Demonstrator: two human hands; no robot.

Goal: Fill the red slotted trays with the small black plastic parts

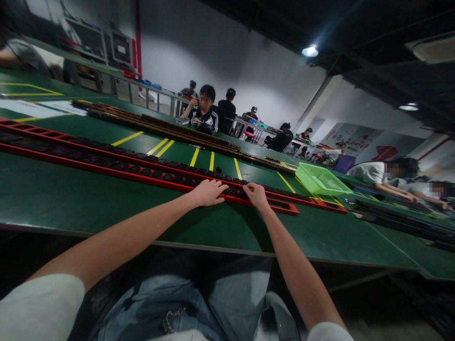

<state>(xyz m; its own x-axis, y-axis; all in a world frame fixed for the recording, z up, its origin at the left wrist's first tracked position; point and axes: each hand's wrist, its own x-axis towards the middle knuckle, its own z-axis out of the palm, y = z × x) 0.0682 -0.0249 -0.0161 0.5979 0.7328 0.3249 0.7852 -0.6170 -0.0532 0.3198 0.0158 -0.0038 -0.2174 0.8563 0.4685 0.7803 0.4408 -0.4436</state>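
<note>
Two long red trays lie side by side across the table. Small black pieces, too small to name, sit in a row along the near red tray (170,183) and along the far red tray (320,203). My left hand (209,192) rests flat on the near tray, palm down with fingers stretched over the pieces. A short way to its right, my right hand (254,193) is over the same tray, its thumb and fingers pinched together. Whatever lies between those fingertips is hidden. At the right end of the near tray, an empty slot shows.
A light green basket (320,179) stands beyond the trays on the right. Long dark strips (159,127) lie stacked further back on the green table (106,203), which has yellow lines. White papers (35,108) lie at the left. Several people sit at other tables.
</note>
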